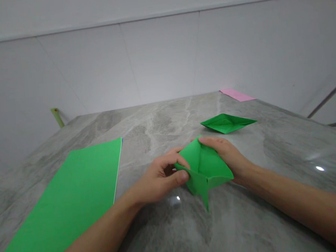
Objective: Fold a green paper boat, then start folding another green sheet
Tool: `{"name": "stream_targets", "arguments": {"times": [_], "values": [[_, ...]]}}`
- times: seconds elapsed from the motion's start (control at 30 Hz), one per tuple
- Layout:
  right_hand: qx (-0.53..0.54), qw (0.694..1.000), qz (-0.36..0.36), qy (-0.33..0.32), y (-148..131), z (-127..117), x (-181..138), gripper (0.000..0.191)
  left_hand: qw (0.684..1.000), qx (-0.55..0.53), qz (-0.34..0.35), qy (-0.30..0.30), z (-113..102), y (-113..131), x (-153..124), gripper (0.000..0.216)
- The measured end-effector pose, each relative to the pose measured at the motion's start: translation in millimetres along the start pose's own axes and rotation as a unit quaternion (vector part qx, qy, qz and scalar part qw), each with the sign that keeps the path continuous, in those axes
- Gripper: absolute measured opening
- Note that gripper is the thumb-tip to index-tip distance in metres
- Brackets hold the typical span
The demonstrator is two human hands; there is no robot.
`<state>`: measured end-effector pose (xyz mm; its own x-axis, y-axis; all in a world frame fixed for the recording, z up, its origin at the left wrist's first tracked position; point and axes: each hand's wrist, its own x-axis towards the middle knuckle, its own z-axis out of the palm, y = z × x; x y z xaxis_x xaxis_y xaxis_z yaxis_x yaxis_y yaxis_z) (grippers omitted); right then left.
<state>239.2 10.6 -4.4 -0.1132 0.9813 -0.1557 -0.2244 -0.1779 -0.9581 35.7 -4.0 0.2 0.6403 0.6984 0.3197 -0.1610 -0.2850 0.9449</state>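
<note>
A folded green paper boat shape (204,170) is held up just above the table, its pocket open towards me. My left hand (160,177) pinches its left side between thumb and fingers. My right hand (225,154) grips its right side, with the fingers curled over the upper edge. A second folded green paper boat (226,123) lies flat on the marble table (167,120), beyond my right hand. Left of my left forearm lies a large flat sheet of green paper (65,199), its lower corner partly hidden by my arm.
A pink sheet of paper (236,94) lies at the far edge of the grey marble table, and a yellow-green stick (57,117) leans against the white wall behind the far left corner. A thin metal rod (330,94) runs along the wall at right.
</note>
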Motion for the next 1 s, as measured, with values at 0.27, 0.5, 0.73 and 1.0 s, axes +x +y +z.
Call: {"name": "stream_targets", "arguments": {"times": [0.27, 0.5, 0.73, 1.0], "values": [[-0.228, 0.909, -0.345, 0.045, 2.8, -15.6, 3.4, 0.024, 0.988, 0.084, -0.049, 0.123, -3.7, -5.0, 4.8, 0.030], [-0.231, 0.897, -0.346, -0.152, 7.9, -7.0, -13.5, 0.015, 0.967, 0.188, -0.042, 0.169, 0.8, -13.9, 3.8, 0.024], [-0.225, 0.924, -0.281, -0.131, 6.4, -4.2, -12.3, 0.026, 0.952, 0.259, 0.096, 0.128, 4.8, -14.1, -2.2, 0.045], [-0.225, 0.917, -0.294, -0.148, 5.1, -4.3, -14.3, 0.025, 0.931, 0.324, 0.147, 0.079, 5.4, -8.2, -1.2, 0.008]]}}
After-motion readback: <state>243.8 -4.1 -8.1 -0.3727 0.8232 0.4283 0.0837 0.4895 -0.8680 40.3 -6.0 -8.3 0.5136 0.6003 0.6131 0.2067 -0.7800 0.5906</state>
